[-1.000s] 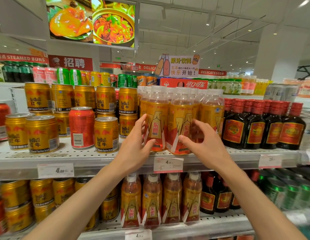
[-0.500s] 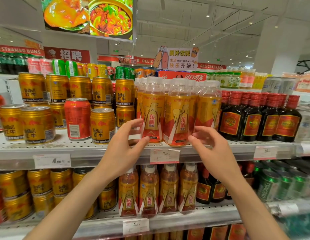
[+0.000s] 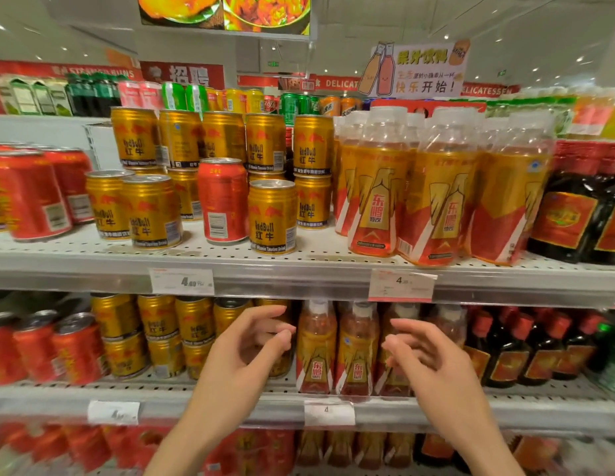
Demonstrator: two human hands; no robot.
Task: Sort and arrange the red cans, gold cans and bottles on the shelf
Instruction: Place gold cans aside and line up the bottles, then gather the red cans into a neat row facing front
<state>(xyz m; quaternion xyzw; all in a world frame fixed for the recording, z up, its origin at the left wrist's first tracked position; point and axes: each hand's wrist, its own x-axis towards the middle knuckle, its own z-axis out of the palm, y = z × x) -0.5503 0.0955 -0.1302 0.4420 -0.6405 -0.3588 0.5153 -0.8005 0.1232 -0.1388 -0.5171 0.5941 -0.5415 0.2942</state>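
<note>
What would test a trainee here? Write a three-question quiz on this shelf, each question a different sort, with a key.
1. True or false: the left hand grips a bottle.
2. Multiple choice: the lone red can on the upper shelf stands among A) gold cans, B) dark bottles, C) green cans.
3. Fill in: the right hand hangs in front of the ____ shelf's orange bottles.

Key: 1 false, both hands are open and hold nothing; 2 A; 3 lower.

body: two bare forearms | hands (image 3: 245, 352) bare, no rings | sleeves: none visible
</note>
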